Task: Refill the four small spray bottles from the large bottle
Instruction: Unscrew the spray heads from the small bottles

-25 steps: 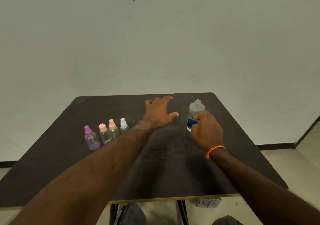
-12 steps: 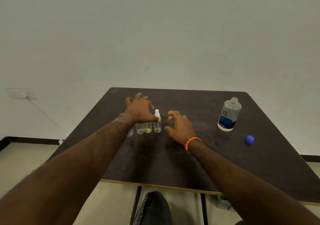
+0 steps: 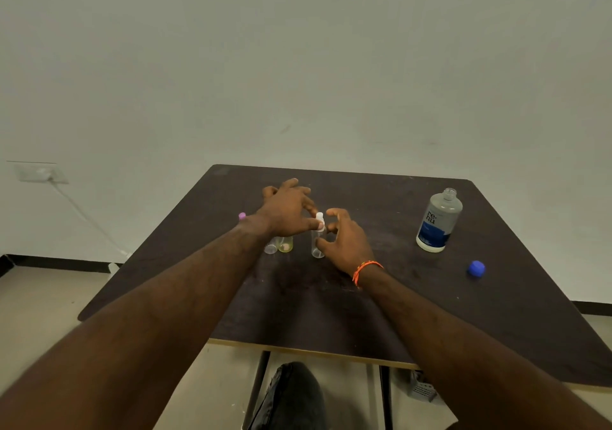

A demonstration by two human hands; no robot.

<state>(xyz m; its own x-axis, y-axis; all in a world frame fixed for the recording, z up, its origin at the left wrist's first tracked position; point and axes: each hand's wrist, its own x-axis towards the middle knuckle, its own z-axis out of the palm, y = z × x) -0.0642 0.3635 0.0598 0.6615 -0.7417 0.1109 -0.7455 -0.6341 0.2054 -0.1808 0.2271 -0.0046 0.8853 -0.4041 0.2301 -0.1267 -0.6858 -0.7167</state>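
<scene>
One large bottle stands uncapped at two o'clock on the surface, and one blue cap lies at three o'clock. Three small spray bottles show near the centre: a white-topped one, a yellowish one and a clear one; of a fourth, only one purple top peeks out at ten o'clock. Two hands are in view, the left hand and the right hand.

A dark brown table with a pale front edge stands against a plain off-white wall. A wall socket at left feeds a white cable, perhaps reaching the beige floor beside a black skirting strip.
</scene>
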